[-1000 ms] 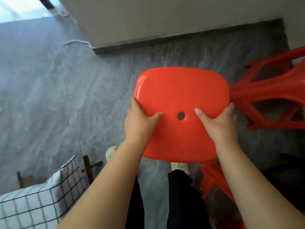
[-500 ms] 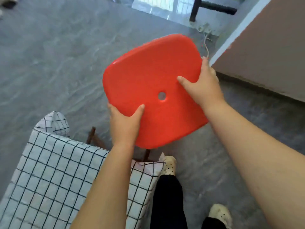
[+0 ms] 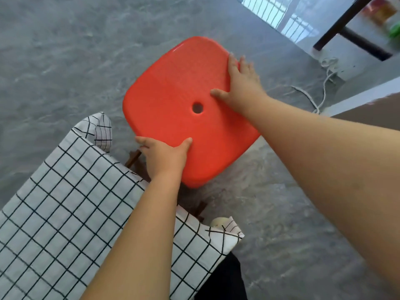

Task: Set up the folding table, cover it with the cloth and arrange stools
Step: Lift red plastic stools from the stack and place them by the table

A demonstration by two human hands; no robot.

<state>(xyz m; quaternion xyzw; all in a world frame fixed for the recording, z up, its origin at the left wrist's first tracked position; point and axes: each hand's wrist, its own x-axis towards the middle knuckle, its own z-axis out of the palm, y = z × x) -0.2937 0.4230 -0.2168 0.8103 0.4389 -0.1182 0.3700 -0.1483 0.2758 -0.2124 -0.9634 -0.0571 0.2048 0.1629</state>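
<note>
1. Bottom edge of the frame: a dark trouser leg [image 3: 223, 278] shows right of centre. Just above it, a pale shoe [image 3: 218, 223] is partly hidden by a corner of cloth.
2. Lower left: the folding table stands under a white cloth with a black grid pattern [image 3: 65, 213]. The cloth hangs over the table end. Brown table legs [image 3: 133, 158] show below its edge, near the centre of the frame.
3. Centre: the red plastic stool [image 3: 168, 94] sits just beyond the table end and above the grey floor [image 3: 54, 50]. Only its seat is visible, tilted toward the camera, with a round hole [image 3: 197, 108] in the middle. The stool legs are hidden, so contact with the floor cannot be confirmed.
4. Left hand [image 3: 164, 156]: grips the near-left rim of the seat. The thumb lies flat on the seat top and the fingers wrap the edge.
5. Right hand [image 3: 242, 83]: holds the far-right rim. The thumb is spread across the seat top toward the hole and the fingers reach over the edge. The fingertips are blurred.
6. Right of the stool: a white cord [image 3: 320, 92] lies looped on the floor beside a pale skirting board [image 3: 368, 92].
7. Upper right corner: a dark furniture leg [image 3: 346, 24] stands on a glossy, lighter floor section.
</note>
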